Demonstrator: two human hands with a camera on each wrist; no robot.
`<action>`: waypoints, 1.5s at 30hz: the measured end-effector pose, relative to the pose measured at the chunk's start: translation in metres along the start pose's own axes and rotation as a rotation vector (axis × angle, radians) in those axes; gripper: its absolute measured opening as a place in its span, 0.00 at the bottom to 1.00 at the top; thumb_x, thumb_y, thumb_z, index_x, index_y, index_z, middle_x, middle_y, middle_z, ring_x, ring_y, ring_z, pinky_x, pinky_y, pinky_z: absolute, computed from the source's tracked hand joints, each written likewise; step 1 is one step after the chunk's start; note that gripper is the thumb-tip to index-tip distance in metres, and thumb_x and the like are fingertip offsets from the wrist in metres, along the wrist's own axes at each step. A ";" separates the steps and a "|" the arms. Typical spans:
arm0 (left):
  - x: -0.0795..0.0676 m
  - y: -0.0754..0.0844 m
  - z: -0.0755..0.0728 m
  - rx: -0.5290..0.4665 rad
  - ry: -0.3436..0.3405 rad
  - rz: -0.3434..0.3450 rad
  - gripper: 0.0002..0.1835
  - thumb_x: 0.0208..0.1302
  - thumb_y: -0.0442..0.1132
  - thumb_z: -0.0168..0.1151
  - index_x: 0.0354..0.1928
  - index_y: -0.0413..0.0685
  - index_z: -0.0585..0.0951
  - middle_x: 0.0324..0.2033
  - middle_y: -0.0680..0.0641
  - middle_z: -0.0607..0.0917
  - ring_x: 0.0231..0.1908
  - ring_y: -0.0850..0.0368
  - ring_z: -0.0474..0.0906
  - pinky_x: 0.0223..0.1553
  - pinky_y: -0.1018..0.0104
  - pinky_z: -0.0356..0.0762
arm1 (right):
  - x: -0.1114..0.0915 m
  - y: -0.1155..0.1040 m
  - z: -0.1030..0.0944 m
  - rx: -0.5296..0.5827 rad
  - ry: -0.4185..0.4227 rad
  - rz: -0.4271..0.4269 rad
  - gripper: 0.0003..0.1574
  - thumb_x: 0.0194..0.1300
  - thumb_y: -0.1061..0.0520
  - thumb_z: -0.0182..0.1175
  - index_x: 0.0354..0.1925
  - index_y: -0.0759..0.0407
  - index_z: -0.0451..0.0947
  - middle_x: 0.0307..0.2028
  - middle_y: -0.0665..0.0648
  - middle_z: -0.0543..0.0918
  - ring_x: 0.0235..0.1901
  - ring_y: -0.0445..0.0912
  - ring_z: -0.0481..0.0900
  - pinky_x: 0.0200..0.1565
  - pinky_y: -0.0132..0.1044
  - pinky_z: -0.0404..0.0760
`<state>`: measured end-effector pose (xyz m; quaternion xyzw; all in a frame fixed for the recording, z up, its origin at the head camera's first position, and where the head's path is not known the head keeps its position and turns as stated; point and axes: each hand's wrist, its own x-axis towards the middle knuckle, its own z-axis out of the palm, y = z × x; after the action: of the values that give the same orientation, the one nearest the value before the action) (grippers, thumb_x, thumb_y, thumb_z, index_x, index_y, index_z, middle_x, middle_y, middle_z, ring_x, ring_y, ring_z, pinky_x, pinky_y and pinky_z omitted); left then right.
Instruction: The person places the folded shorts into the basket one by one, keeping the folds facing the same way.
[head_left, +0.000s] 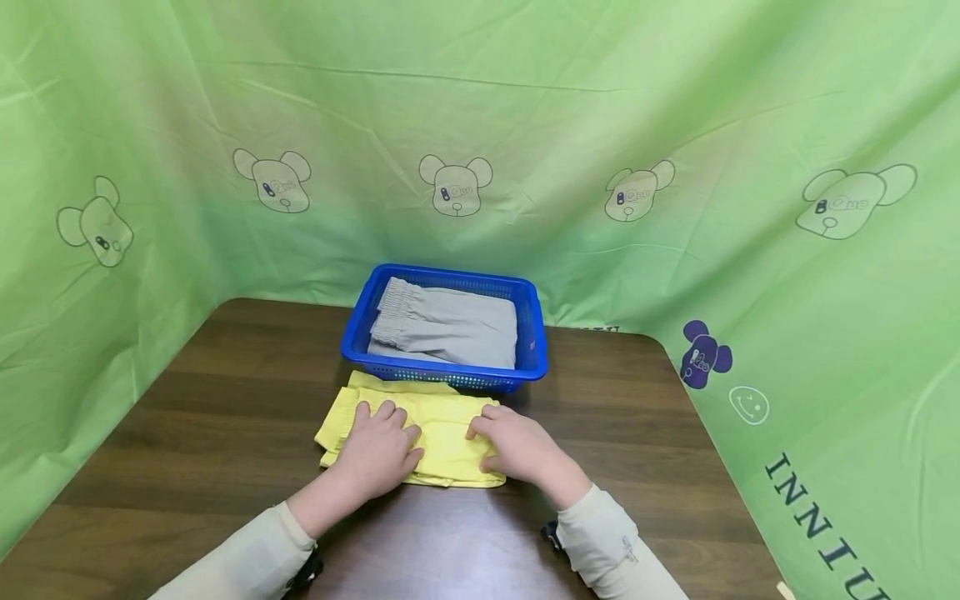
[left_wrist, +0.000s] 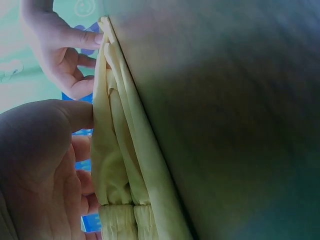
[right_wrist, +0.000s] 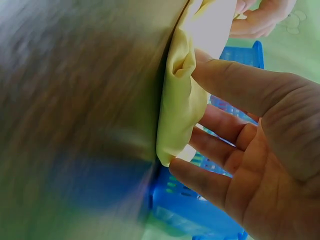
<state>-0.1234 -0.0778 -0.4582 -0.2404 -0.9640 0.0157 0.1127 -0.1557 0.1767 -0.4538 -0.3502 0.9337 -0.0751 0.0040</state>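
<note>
Folded yellow pants [head_left: 446, 425] lie flat on the table in several layers, with gathered elastic at the left end. On their left half rests my left hand [head_left: 377, 450], its fingers spread over the cloth. My right hand [head_left: 521, 443] touches the right end with thumb and fingertips, fingers loosely bent and apart. In the right wrist view, the thumb and fingers [right_wrist: 205, 180] lie against the folded edge of the yellow cloth. The left wrist view shows the stacked layers [left_wrist: 117, 145] from the side, with the left thumb at their top edge.
Just behind the yellow pants stands a blue plastic basket [head_left: 537, 333] with perforated walls. Folded grey pants [head_left: 457, 325] with a gathered waistband lie inside it. The brown wooden table [head_left: 630, 467] is enclosed by a green printed curtain [head_left: 525, 100] at the back and sides.
</note>
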 end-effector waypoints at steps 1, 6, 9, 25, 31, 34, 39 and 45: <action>0.001 0.001 0.000 -0.001 0.000 0.003 0.14 0.67 0.57 0.65 0.33 0.55 0.83 0.33 0.49 0.79 0.41 0.49 0.70 0.43 0.45 0.65 | -0.001 0.001 -0.001 0.002 0.001 0.000 0.25 0.49 0.53 0.80 0.46 0.47 0.83 0.40 0.45 0.78 0.46 0.44 0.77 0.44 0.37 0.81; 0.004 0.008 0.002 -0.012 0.000 0.021 0.14 0.68 0.57 0.63 0.35 0.56 0.83 0.36 0.49 0.81 0.43 0.49 0.71 0.45 0.45 0.64 | -0.008 0.008 -0.004 0.019 0.017 -0.010 0.24 0.48 0.55 0.80 0.44 0.49 0.83 0.40 0.46 0.78 0.45 0.45 0.77 0.44 0.38 0.81; 0.006 0.009 0.003 -0.021 0.011 0.035 0.14 0.68 0.57 0.63 0.37 0.57 0.84 0.37 0.50 0.81 0.44 0.49 0.71 0.45 0.45 0.64 | -0.012 0.012 -0.005 0.021 0.022 -0.009 0.24 0.48 0.55 0.80 0.44 0.49 0.83 0.40 0.47 0.78 0.45 0.45 0.77 0.45 0.39 0.81; 0.015 -0.006 -0.003 -0.287 0.097 0.050 0.11 0.66 0.35 0.64 0.47 0.53 0.88 0.44 0.53 0.90 0.46 0.51 0.81 0.41 0.53 0.70 | -0.023 0.024 -0.011 0.030 -0.010 0.003 0.24 0.47 0.58 0.78 0.45 0.50 0.82 0.40 0.48 0.79 0.44 0.45 0.77 0.45 0.40 0.81; 0.015 -0.012 -0.005 -0.327 0.112 0.062 0.11 0.65 0.29 0.65 0.45 0.51 0.88 0.44 0.50 0.88 0.48 0.48 0.81 0.47 0.49 0.77 | -0.023 0.026 -0.013 0.083 0.002 -0.012 0.21 0.52 0.57 0.77 0.45 0.53 0.85 0.41 0.49 0.81 0.45 0.45 0.77 0.50 0.40 0.80; 0.015 -0.016 -0.005 -0.343 0.155 0.060 0.10 0.61 0.28 0.68 0.42 0.49 0.88 0.42 0.48 0.87 0.46 0.48 0.81 0.49 0.50 0.80 | -0.023 0.027 -0.013 0.113 0.009 -0.012 0.18 0.56 0.54 0.75 0.46 0.53 0.86 0.41 0.50 0.82 0.45 0.45 0.78 0.51 0.41 0.80; 0.012 -0.025 -0.006 -0.372 0.187 -0.028 0.12 0.58 0.35 0.76 0.44 0.48 0.88 0.44 0.46 0.83 0.47 0.46 0.78 0.48 0.50 0.79 | -0.023 0.030 -0.008 0.110 0.022 -0.004 0.15 0.63 0.51 0.72 0.47 0.53 0.86 0.42 0.48 0.83 0.45 0.43 0.79 0.51 0.40 0.81; 0.008 -0.033 -0.006 -0.419 0.099 -0.213 0.27 0.55 0.50 0.79 0.53 0.45 0.84 0.51 0.41 0.79 0.51 0.42 0.74 0.49 0.45 0.77 | -0.023 0.030 -0.006 0.115 0.041 0.039 0.12 0.64 0.51 0.71 0.45 0.53 0.86 0.41 0.48 0.83 0.45 0.44 0.81 0.51 0.42 0.82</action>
<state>-0.1447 -0.1035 -0.4478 -0.1557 -0.9594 -0.2085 0.1087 -0.1577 0.2147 -0.4534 -0.3296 0.9343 -0.1358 0.0064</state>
